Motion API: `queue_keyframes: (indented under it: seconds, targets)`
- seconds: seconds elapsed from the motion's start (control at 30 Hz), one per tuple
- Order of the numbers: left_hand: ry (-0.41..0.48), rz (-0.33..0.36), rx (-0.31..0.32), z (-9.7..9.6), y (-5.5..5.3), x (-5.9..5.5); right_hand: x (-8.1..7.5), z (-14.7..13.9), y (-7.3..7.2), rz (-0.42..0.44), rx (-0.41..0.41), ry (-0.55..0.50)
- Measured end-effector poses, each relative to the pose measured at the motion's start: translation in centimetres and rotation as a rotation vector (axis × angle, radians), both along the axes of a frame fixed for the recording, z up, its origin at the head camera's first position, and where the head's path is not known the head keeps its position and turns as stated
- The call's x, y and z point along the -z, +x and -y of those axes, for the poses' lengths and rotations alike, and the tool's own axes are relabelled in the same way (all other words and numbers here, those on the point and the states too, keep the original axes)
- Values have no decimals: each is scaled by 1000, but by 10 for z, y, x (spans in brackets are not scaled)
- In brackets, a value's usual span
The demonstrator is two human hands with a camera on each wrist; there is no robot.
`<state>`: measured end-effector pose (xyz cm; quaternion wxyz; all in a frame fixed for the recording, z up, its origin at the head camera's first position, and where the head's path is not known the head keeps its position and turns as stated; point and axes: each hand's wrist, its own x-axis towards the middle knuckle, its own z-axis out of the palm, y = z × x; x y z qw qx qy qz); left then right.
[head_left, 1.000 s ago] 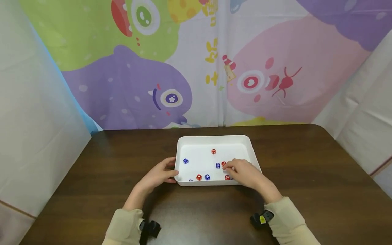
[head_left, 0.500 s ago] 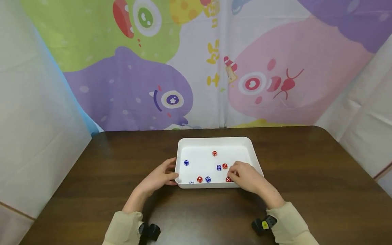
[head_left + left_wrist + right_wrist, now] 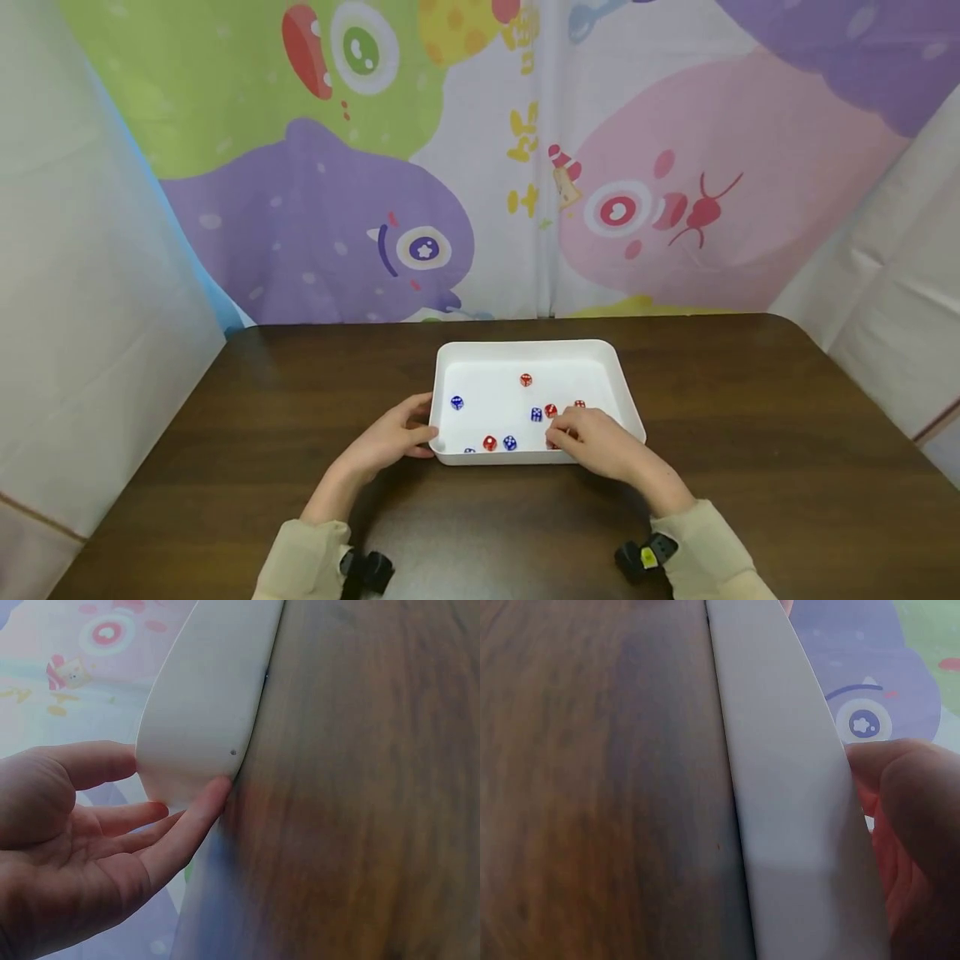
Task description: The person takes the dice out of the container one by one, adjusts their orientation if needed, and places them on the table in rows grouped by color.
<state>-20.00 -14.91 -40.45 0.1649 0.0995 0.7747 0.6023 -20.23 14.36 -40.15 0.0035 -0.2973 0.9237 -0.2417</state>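
Note:
A white tray (image 3: 483, 458) holds several small red and blue dice. My left hand (image 3: 390, 435) holds its left front corner; in the left wrist view the thumb touches the rim and a finger (image 3: 187, 829) lies low against the outer wall. My right hand (image 3: 600, 446) reaches over the front wall, fingers curled, thumb and index at a mostly covered red die (image 3: 551, 444). In the right wrist view the tray wall hides those fingertips. Another red die (image 3: 551, 411) and a blue die (image 3: 536, 414) lie just beyond; one more red die (image 3: 580, 404) shows behind the knuckles.
A blue die (image 3: 457, 402) lies at the tray's left, a red die (image 3: 526, 380) farther back. Near the front wall are a red die (image 3: 490, 443) and a blue die (image 3: 510, 443). The tray stands on a dark wooden table (image 3: 337, 358), before a cartoon-printed curtain (image 3: 510, 275).
My right hand, at first by the middle red die, came back toward the front wall, then shifted slightly left. A red die now shows behind its knuckles. My left hand stays at the tray.

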Motion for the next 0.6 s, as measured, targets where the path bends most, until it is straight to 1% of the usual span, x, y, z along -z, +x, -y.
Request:
queue_keyframes:
  seconds: [0.07,0.17,0.2,0.33,0.4,0.43,0.6]
  targets:
    - [3,-1,9,0,0,0,0,0,1,4,-12,-1]
    - [9,-6,19,0,0,1,1,0,1,11,-7,1]
    - [12,-4,17,-1,2,-3,1,0,1,16,-3,3]
    - [6,-6,16,-1,3,-5,-1,1,1,19,-11,8]
    - [0,-8,9,0,3,-5,-1,2,2,13,-17,11]
    - [-3,-10,6,0,1,-1,-1,2,2,9,-17,12]
    - [-17,-9,-13,1,1,2,1,2,3,-8,11,28]
